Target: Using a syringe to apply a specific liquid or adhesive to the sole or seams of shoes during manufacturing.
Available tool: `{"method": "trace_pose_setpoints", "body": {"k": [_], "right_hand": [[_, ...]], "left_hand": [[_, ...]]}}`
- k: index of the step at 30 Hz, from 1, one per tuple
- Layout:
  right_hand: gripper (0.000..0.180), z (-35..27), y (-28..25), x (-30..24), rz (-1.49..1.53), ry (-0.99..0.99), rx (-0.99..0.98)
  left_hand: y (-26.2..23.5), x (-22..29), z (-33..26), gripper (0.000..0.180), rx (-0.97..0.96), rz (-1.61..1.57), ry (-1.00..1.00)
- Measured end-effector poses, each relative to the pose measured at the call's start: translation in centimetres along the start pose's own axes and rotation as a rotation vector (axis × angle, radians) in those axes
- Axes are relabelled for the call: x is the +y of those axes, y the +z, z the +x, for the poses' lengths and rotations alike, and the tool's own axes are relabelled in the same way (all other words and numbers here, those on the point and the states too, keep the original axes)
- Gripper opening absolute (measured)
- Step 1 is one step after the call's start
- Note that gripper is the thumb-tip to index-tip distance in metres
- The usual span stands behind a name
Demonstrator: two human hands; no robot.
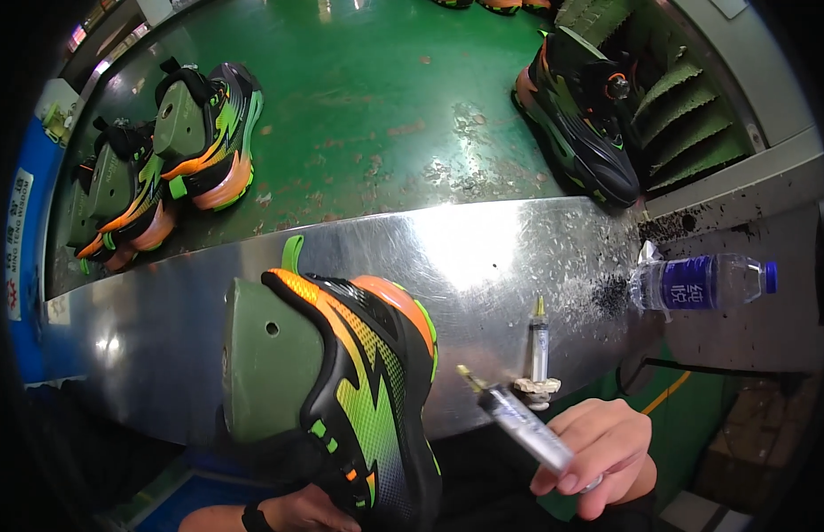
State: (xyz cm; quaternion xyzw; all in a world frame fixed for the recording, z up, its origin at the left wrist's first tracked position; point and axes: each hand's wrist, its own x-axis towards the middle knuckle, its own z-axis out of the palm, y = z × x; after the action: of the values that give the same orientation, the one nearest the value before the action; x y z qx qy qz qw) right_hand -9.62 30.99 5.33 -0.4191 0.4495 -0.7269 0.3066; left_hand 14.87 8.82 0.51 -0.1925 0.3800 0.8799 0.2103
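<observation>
A black, green and orange sneaker (369,390) with a dark green shoe last (272,377) inside is tilted on its side over the near edge of the metal table. My left hand (310,512) grips it from below by the front part; most of the fingers are hidden behind the shoe. To the right of the shoe, my right hand (598,448) is closed around a clear syringe (527,430) with a yellowish tip, which points up and left toward the sole. A second syringe (539,346) stands on the metal, a whitish lump around its lower end.
Several sneakers on lasts (203,142) stand at the far left on a green belt (376,115). Another sneaker (576,124) is at the right, beside green flaps (687,115). A clear bottle with a blue cap (735,279) lies at the right edge of the metal tabletop (190,328).
</observation>
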Motion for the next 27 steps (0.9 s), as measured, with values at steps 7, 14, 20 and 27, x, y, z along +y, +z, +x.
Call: {"method": "trace_pose_setpoints", "body": {"k": [7, 14, 20, 27], "right_hand": [[0.029, 2.7, 0.2, 1.9, -0.038, 0.06, 0.02], [0.03, 3.5, 0.2, 2.7, -0.062, 0.073, 0.021], [0.025, 3.9, 0.8, 1.1, -0.229, 0.066, 0.001], [0.025, 3.9, 1.2, -0.3, -0.391, 0.065, -0.094]], "left_hand": [[-2.9, -0.9, 0.7, 0.029, -0.007, -0.174, -0.466], [-4.7, -1.0, 0.7, 0.019, -0.012, -0.183, -0.481], [-5.5, -1.4, 0.2, 0.012, -0.005, -0.181, -0.501], [-5.1, -1.9, -1.0, 0.006, 0.003, -0.18, -0.534]]}}
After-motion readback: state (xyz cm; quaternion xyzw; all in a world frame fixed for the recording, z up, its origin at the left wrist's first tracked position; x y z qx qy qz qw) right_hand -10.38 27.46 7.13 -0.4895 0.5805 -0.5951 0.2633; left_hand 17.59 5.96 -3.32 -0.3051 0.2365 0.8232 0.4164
